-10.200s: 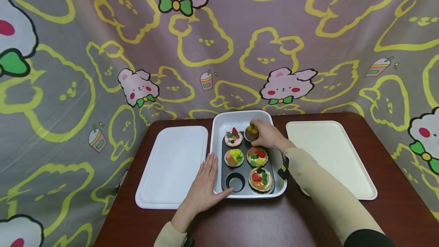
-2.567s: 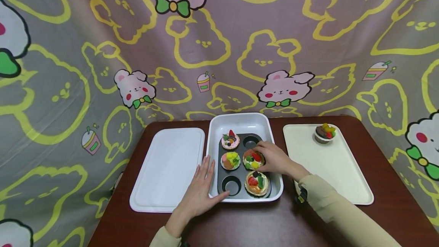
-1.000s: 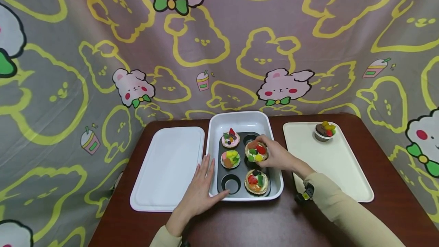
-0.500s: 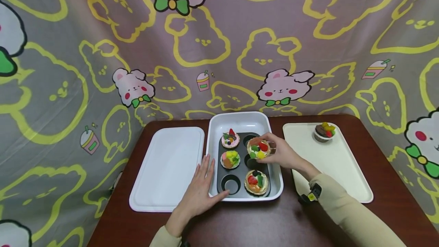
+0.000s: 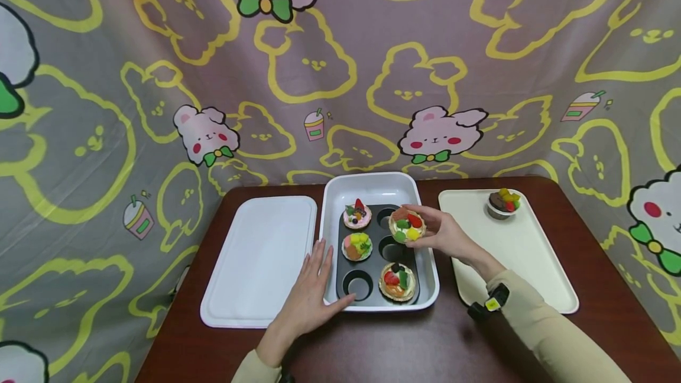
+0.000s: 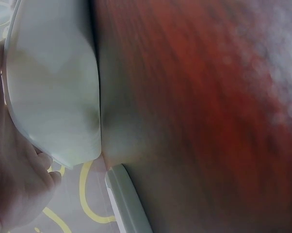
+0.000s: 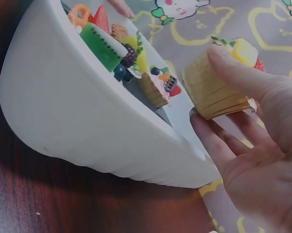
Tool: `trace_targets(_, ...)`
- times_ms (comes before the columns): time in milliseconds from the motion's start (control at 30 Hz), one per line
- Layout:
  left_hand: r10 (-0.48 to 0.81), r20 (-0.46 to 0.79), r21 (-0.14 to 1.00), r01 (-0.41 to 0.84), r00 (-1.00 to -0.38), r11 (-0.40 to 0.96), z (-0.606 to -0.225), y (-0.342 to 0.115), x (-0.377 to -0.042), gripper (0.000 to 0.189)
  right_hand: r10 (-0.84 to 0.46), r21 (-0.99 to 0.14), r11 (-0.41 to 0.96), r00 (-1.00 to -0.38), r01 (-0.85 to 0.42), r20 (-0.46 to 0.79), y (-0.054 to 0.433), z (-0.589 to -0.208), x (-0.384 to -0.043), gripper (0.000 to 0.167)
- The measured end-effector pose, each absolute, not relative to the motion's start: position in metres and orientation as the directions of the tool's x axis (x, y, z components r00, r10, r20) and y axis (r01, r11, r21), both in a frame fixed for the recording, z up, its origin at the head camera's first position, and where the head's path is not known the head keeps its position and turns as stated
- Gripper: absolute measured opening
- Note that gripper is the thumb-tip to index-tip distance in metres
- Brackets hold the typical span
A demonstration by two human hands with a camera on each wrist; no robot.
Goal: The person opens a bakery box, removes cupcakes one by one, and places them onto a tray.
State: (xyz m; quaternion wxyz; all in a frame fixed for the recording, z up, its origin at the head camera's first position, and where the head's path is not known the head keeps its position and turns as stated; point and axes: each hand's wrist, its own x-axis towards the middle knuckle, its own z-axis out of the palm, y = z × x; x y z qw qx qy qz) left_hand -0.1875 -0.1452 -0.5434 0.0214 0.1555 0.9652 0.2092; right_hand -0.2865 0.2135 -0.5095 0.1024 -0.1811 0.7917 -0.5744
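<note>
My right hand [image 5: 444, 232] pinches a fruit tart [image 5: 407, 226] between thumb and fingers, raised over the right side of the white basin [image 5: 372, 181]. In the right wrist view the held tart [image 7: 211, 87] shows its tan crust wall, tilted above the basin rim. My left hand [image 5: 308, 294] rests with straight fingers on the basin's left rim, thumb at the front corner. Inside lies a dark muffin pan [image 5: 376, 265]. It holds a pink-cream tart [image 5: 357, 216], a yellow-topped tart [image 5: 357, 247] and a berry tart [image 5: 397, 282]; the other three cups hold nothing.
On the right, a cream tray [image 5: 511, 259] bears a chocolate cupcake [image 5: 502, 203] near its far edge. A white tray [image 5: 260, 262] lies left of the basin. The brown table [image 5: 383, 347] meets a patterned cloth [image 5: 340, 87] behind.
My right hand has lifted the fruit tart from its middle right cup and shifted it right. Earlier, the chocolate cupcake went from the pan to the cream tray. My left hand stays on the rim.
</note>
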Motion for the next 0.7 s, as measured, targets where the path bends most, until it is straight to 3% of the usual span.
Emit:
trace_targets(167,0.308,0.024,0.416,0.289,-0.951,0.862,-0.543,-0.145,-0.188,0.115,-0.386,-0.965,0.226,-0.922,-0.134,0.038,0.219,-0.51,-0.287,0.097)
trace_targets(367,0.309,0.025,0.414,0.291,-0.951,0.863,-0.543,-0.145,-0.187,0.114,-0.342,-0.975,0.208,-0.94,-0.081,0.005,0.23,-0.506,-0.285,0.096)
trace_targets(700,0.309,0.021,0.406,0.291,-0.951,0.867,-0.542,-0.145,-0.187,0.114,-0.245,-0.957,0.289,-0.968,-0.024,-0.05,0.258,-0.505,-0.287,0.096)
